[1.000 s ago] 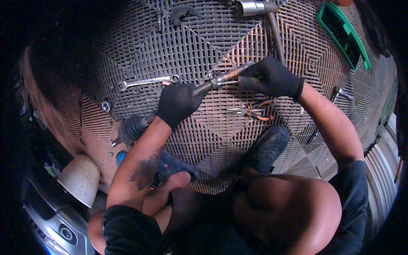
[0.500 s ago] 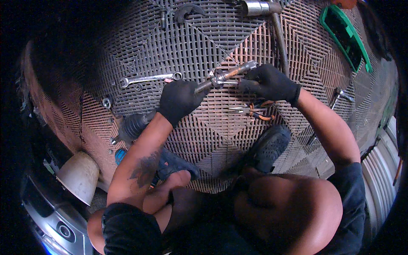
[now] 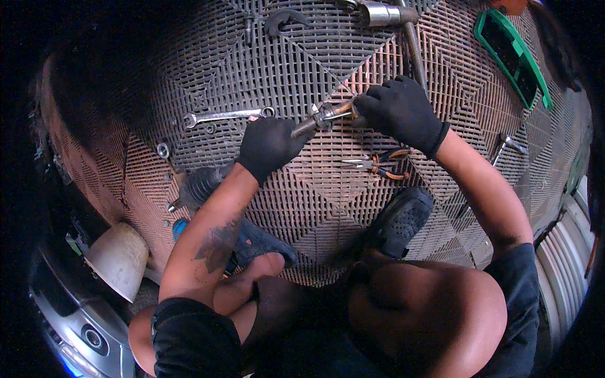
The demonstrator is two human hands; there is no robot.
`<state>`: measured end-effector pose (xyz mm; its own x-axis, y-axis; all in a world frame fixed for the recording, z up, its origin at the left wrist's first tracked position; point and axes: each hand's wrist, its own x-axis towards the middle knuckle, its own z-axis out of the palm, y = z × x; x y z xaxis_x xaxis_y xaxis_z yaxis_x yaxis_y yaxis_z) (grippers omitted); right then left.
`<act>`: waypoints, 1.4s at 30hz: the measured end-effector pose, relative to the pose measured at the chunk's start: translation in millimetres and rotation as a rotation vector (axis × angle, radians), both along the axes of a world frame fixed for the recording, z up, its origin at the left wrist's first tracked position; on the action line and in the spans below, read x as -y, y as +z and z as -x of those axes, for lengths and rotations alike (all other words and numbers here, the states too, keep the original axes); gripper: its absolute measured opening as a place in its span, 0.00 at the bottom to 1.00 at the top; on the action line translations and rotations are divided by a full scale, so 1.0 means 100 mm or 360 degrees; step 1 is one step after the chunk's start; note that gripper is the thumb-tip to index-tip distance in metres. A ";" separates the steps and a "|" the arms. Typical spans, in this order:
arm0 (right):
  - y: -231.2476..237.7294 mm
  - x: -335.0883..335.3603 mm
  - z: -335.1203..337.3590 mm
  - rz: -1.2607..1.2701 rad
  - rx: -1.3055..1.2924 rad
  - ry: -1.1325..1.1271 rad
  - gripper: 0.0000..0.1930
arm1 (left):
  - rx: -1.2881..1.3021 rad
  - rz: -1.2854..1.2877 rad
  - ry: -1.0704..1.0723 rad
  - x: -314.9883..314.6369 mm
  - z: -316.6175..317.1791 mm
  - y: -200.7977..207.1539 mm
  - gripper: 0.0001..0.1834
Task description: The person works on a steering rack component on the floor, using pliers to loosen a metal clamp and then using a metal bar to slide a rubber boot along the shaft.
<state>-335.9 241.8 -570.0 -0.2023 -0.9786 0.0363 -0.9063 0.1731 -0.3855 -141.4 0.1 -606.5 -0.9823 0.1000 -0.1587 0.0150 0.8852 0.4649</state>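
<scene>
Clamping its fingers round the metal shaft, your left hand holds one end; your right hand covers the other, finger grip hidden. Pliers lie nearer you than the right fingers, a wrench left of the left ones.

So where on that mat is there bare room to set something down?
The mat is bare between the silver wrench and the curved dark part, and between the pliers and left shoe. It's crowded beside the left forearm, with the ribbed boot and ring-headed tool; the metal rod spans the gap between left hand and right hand.
</scene>
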 end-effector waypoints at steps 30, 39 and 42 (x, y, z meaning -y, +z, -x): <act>0.32 -0.14 -0.70 -0.0143 0.1124 -0.0798 0.18 | 0.0532 0.0093 0.0131 -0.02 0.11 0.17 0.30; 0.34 -0.55 -0.68 -0.0069 0.0337 -0.1108 0.11 | 0.0841 0.0027 -0.0195 0.42 0.23 0.58 0.31; 0.32 -0.69 -0.87 -0.0204 0.0521 -0.1100 0.13 | 0.0625 0.0141 -0.0432 0.77 0.31 1.03 0.34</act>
